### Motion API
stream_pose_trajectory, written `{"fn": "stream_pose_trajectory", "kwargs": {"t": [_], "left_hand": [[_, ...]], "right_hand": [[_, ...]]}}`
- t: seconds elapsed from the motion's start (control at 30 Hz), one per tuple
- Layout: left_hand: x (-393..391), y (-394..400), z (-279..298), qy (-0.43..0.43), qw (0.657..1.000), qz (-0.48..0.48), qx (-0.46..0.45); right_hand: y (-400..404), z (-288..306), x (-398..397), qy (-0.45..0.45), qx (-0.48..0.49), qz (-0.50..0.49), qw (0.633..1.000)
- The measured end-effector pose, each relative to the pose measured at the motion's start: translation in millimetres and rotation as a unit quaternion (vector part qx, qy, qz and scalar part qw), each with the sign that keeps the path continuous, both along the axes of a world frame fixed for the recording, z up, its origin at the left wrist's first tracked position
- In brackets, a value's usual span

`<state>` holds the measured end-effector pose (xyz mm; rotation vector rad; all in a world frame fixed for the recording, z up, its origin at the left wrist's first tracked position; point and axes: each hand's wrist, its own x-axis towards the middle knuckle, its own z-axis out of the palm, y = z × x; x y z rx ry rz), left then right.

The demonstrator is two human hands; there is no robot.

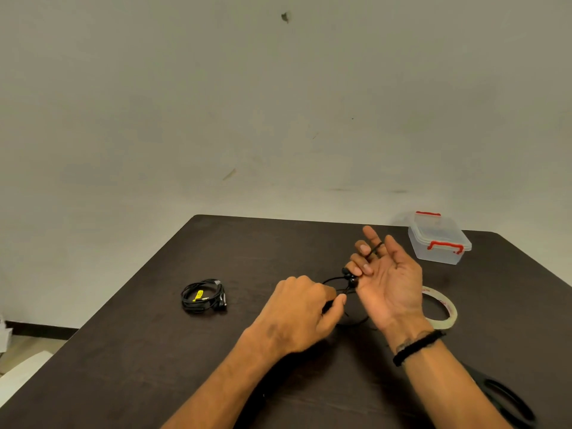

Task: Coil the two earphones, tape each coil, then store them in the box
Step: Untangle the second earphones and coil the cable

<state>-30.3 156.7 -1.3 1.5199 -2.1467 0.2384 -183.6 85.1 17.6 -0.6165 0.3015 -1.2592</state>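
Between both hands, the black earphone is held.

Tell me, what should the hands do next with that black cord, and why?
Probably the left hand should carry the cord around the right hand's fingers again. The earbuds sit pinched there, and loose cord lies on the table, so taping seems premature.

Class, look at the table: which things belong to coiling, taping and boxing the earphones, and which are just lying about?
Belongs to the job:
earphone being wound
coiled earphone
tape roll
clear box
left hand, right hand

Lying about, or perhaps for cutting tape:
black scissors
papers on the floor
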Motion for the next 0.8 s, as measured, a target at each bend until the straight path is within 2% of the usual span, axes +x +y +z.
{"fn": "stream_pose_trajectory", "kwargs": {"t": [0.2, 0.33, 0.43, 0.57, 0.67, 0.8], "left_hand": [[11, -1, 8, 0.07, 0.997, -0.023, -0.031], [18, -5, 12, 0.159, 0.985, -0.021, -0.057], [21, -4, 14, 0.206, 0.975, -0.017, -0.075], [26, -5, 13, 0.226, 0.971, -0.026, -0.069], [30, -4, 13, 0.227, 0.969, 0.005, -0.096], [32, -2, 15, 0.186, 0.968, 0.044, -0.164]], "right_hand": [[5, -4, 7, 0.189, -0.073, -0.049, 0.978], [15, -1, 14, 0.27, -0.118, 0.0, 0.956], [27, 1, 24, 0.349, -0.179, 0.035, 0.919], [42, -3, 33, 0.404, -0.253, 0.082, 0.875], [48, -5, 37, 0.433, -0.294, 0.079, 0.848], [53, 0, 39, 0.426, -0.297, 0.089, 0.85]]}}
